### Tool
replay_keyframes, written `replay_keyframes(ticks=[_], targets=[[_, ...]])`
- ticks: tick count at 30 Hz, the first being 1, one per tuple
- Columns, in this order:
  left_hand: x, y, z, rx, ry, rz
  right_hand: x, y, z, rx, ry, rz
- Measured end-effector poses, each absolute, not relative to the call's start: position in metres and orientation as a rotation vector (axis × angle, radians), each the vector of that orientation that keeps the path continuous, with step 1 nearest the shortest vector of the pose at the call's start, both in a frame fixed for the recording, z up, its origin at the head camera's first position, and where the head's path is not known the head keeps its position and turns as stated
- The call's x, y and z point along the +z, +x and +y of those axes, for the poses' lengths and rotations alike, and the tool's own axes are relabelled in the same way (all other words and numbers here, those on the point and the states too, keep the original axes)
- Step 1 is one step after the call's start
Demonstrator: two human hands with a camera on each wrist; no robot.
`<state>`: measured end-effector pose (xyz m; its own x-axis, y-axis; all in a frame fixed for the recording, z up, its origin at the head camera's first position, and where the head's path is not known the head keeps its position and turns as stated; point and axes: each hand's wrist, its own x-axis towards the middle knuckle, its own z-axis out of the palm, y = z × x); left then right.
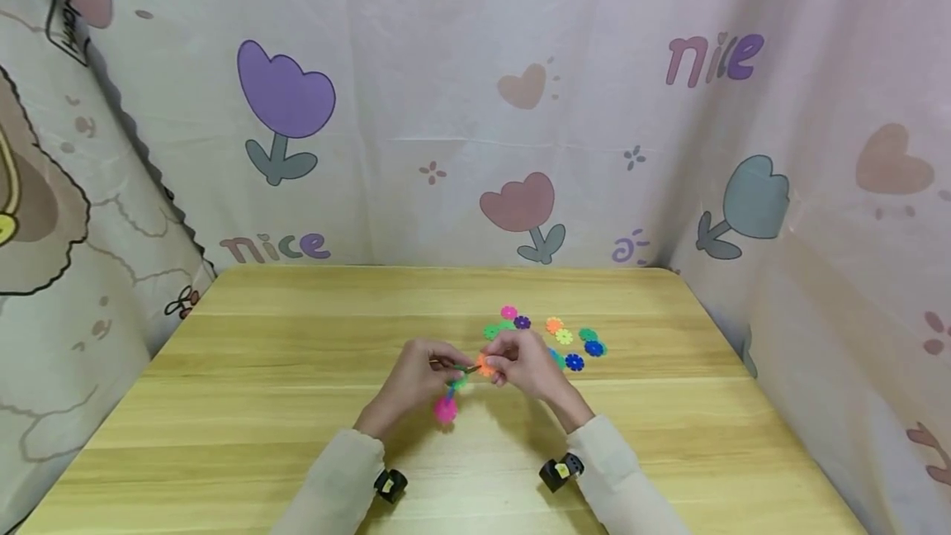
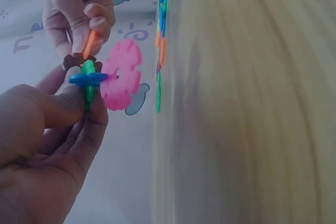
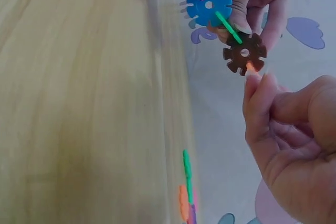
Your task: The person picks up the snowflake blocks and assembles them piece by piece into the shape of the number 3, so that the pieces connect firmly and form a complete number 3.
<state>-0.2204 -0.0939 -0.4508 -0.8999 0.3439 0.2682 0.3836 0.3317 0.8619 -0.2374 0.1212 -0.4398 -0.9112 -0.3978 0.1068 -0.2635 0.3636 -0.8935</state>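
Note:
My left hand pinches a short chain of slotted plastic flower discs above the table. In the chain are a pink disc, a blue disc, a green disc and a brown disc, joined edge to edge at angles. Opposite it, my right hand pinches an orange disc between thumb and fingers. The orange disc's edge meets the brown disc's rim in the right wrist view, where fingertips cover most of it. The pink disc hangs at the chain's near end.
Loose flower discs lie on the wooden table beyond and right of the hands, among them a pink one, a purple one, a yellow one and blue ones. A printed curtain hangs behind the table.

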Motion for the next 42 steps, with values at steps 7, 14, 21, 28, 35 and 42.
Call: replay_keyframes(ticks=[7,14,21,28,35,42], targets=[[-0.450,-0.222,-0.098,-1.670,-0.709,-2.526,-0.436,-0.238,0.118,-1.580,-0.646,2.479],[-0.447,-0.224,-0.101,-1.698,-0.682,-2.587,-0.431,-0.242,0.123,-1.537,-0.705,2.526],[-0.447,-0.225,-0.099,-1.819,-0.491,-2.636,-0.426,-0.242,0.123,-1.533,-0.763,2.568],[-0.452,-0.232,-0.099,-1.941,-0.603,-2.649,-0.425,-0.246,0.125,-1.549,-0.732,2.578],[-0.453,-0.234,-0.112,-1.935,-0.613,-2.661,-0.431,-0.271,0.145,-1.333,-0.569,2.820],[-0.458,-0.233,-0.119,-1.951,-0.639,-2.690,-0.442,-0.289,0.158,-0.949,-0.599,2.922]])
